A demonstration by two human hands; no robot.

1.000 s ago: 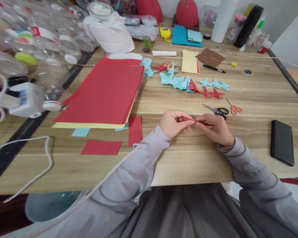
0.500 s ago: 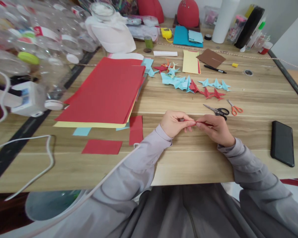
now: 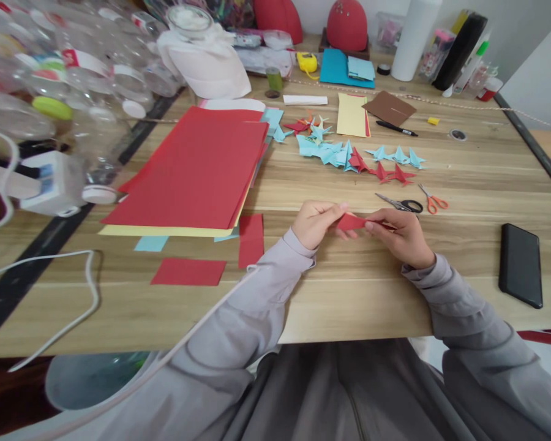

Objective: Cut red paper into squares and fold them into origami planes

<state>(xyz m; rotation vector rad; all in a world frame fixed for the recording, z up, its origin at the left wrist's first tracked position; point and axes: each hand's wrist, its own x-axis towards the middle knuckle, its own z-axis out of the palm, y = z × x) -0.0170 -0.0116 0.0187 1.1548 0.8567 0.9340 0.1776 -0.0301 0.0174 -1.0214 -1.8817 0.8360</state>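
Observation:
A small folded piece of red paper (image 3: 350, 221) is held above the table between both hands. My left hand (image 3: 318, 222) pinches its left end, the thumb along the top edge and the other fingers partly behind it. My right hand (image 3: 398, 234) grips the right tip between thumb and forefinger. Just beyond my right hand lie black-handled scissors (image 3: 406, 204) and a small orange-handled pair (image 3: 435, 199). Farther back, folded blue paper cranes (image 3: 335, 153) and red paper cranes (image 3: 392, 173) sit in a loose row.
A stack of red sheets (image 3: 197, 165) lies on the left, with red paper rectangles (image 3: 188, 272) in front. A black phone (image 3: 520, 264) is at the right. Plastic bottles (image 3: 101, 135) crowd the far left. A white cable (image 3: 211, 312) crosses my left sleeve.
The red paper has turned so that its flat face shows, where before only a thin edge was visible. My left thumb has shifted up and left along it.

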